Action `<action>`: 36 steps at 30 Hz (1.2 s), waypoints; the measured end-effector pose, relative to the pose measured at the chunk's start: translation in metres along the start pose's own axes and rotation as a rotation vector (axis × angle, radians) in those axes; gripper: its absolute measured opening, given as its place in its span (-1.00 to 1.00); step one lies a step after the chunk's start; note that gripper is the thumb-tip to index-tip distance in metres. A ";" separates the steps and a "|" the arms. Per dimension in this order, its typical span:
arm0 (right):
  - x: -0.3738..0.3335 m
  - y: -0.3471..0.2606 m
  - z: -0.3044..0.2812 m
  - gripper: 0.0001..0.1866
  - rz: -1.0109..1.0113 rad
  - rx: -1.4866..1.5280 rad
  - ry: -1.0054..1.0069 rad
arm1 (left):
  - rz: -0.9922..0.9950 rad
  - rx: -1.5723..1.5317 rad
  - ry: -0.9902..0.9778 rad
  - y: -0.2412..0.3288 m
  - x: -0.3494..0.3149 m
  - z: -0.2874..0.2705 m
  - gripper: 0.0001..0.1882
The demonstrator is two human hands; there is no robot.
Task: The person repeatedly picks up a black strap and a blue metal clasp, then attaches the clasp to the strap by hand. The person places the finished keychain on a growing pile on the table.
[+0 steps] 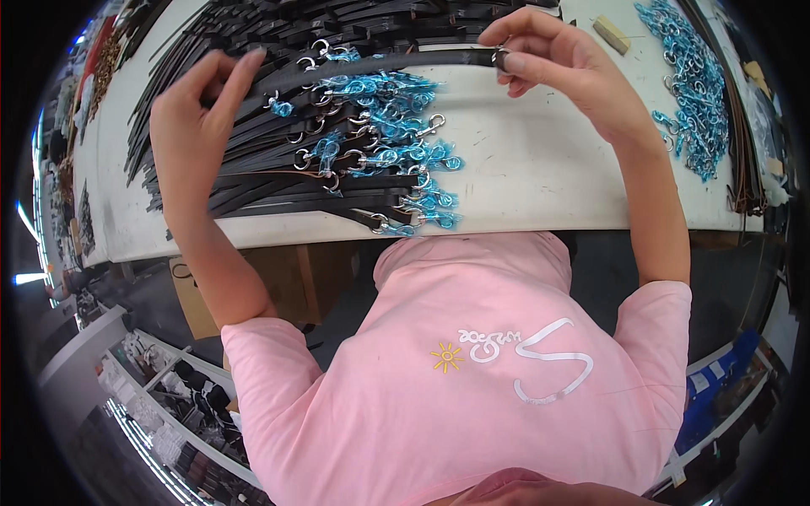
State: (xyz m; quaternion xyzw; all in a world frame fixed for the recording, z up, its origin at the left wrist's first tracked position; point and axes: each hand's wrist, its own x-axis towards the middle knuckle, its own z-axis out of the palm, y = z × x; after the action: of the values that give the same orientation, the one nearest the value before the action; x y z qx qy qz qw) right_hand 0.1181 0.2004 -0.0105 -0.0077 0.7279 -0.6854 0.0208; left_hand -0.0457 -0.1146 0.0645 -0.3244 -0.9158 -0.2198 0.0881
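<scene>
A black strap (396,61) stretches nearly level between my hands, above a pile of similar straps. My right hand (553,67) pinches its right end, where a small piece of metal shows at the fingertips. At the strap's left end my left hand (202,105) is closed, thumb against curled fingers; the exact hold is partly hidden. Below the held strap lie many black straps (253,181) with metal rings and snap hooks at their right ends. Blue plastic film (388,93) wraps much of this hardware. One bare silver snap hook (432,125) points up to the right.
The straps lie on a white table (523,185) whose near edge touches my front. On its right is a heap of blue-wrapped hooks (696,93), with brown straps (747,169) beyond. A small yellowish block (612,35) sits at the back. Under the table stands a cardboard box (245,291).
</scene>
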 end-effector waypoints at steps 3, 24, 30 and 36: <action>0.002 0.021 0.013 -0.75 -0.008 -0.073 -0.087 | -0.071 -0.087 0.000 -0.017 -0.021 0.027 -0.79; -0.001 0.027 0.037 -0.79 0.199 -0.112 -0.018 | 0.431 -0.189 -0.159 0.003 -0.083 0.046 -0.67; 0.002 0.024 0.040 -0.79 0.233 -0.156 0.007 | 0.554 -0.056 0.028 -0.003 -0.091 0.058 -0.64; 0.000 0.022 0.044 -0.79 0.239 -0.167 0.032 | 0.586 -0.065 0.145 -0.010 -0.093 0.069 -0.66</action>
State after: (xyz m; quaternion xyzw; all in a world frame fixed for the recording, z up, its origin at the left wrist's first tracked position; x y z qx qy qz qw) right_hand 0.1199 0.1580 -0.0346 0.0883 0.7782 -0.6153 0.0897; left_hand 0.0187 -0.1420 -0.0285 -0.5609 -0.7670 -0.2368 0.2025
